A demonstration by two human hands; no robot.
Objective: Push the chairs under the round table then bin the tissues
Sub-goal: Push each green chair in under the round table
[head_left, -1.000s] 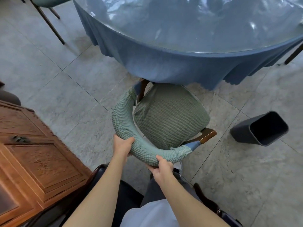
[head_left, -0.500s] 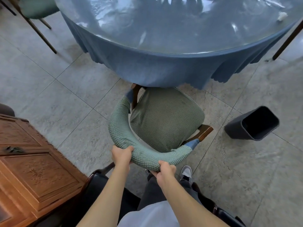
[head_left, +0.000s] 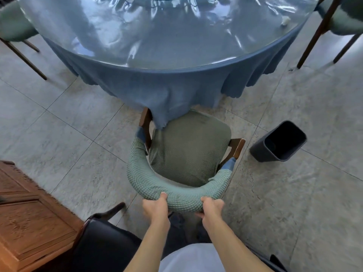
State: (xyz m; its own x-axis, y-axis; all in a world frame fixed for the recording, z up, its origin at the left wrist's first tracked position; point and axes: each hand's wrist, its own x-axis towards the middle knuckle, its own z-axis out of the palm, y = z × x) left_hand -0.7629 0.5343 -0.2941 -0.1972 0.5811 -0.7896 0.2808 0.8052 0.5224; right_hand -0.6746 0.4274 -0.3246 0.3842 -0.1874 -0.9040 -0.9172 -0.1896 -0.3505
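A green-covered chair [head_left: 188,150] stands in front of me, its seat front just under the blue cloth of the round table [head_left: 157,36]. My left hand [head_left: 156,206] and my right hand [head_left: 212,208] both grip the curved backrest at its near side. A small white tissue [head_left: 285,21] lies on the tabletop near its right edge. A dark bin [head_left: 279,142] sits tilted on the floor to the right of the chair, its mouth open toward me.
Another green chair [head_left: 13,28] stands at the table's far left and one [head_left: 345,18] at the far right, both pulled out. A carved wooden cabinet [head_left: 25,218] is at my lower left, with a black chair [head_left: 102,244] beside my legs.
The chair has slid forward and turned square to the table, its seat front now under the cloth. My view has moved closer and up, bringing the tissue and right-hand chair into sight.
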